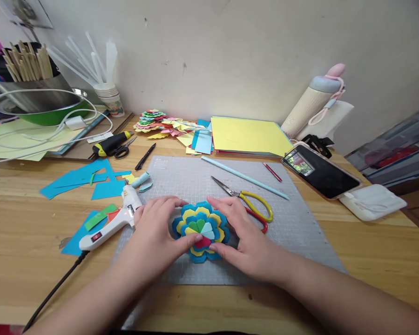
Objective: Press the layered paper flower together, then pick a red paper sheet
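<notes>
A layered paper flower (199, 225) in blue, yellow, green and red lies on the grey cutting mat (293, 223). My left hand (157, 230) cups its left side, with the thumb pressing near the red centre piece. My right hand (240, 237) holds its right side, fingers curled round the upper edge and thumb at the lower edge. Both hands grip the flower against the mat.
A white glue gun (113, 222) lies left of the mat among blue paper scraps (80, 179). Yellow-handled scissors (247, 199), a pale blue straw (244, 177), a phone (319, 171), a yellow paper stack (247, 135), more paper flowers (157, 122) and a bottle (312, 104) lie behind.
</notes>
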Demonstrator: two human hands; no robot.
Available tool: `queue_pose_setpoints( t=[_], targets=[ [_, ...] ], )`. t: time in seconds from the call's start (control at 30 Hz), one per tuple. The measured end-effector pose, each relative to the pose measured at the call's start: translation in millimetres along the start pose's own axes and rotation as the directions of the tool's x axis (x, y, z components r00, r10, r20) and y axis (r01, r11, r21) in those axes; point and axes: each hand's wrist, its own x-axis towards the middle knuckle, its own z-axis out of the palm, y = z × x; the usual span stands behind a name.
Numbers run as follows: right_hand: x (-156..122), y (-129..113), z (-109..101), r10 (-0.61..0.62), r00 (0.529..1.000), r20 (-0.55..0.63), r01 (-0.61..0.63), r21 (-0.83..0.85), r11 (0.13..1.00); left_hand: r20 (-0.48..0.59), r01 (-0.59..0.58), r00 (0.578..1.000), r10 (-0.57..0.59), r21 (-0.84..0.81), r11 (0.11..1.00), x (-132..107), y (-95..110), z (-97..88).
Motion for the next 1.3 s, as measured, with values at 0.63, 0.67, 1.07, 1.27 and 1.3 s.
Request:
queue_pose_setpoints(
  t=[0.63,0.67,1.07,1.27,1.3],
  targets=[
    [-5,-11,-12,-0.574,0.802,-0.162,0.51,-0.312,0.801,-0.4,-0.54,0.722,0.564,0.185,0.821,-42,11,-16.3],
    [-5,-11,-12,-0.578,0.799,-0.167,0.515,-0.309,0.8,-0.421,-0.528,0.72,0.552,0.184,0.829,-40,11,-15.7],
    [-6,-16,-4,0.016,0.999,-0.042,0.004,0.443,0.896,0.074,-0.058,0.992,0.102,-0.454,0.889,-16,29,-26.6],
    [-6,-23,5,0.293,0.932,0.212,-0.34,0.787,0.514,0.635,0.555,0.772,-0.04,-0.642,0.529,4,32,-31.7],
    [-6,-24,5,0.302,0.93,0.211,-0.343,0.795,0.501,0.646,0.572,0.762,-0.041,-0.642,0.51,5,32,-32.0]
  ],
)
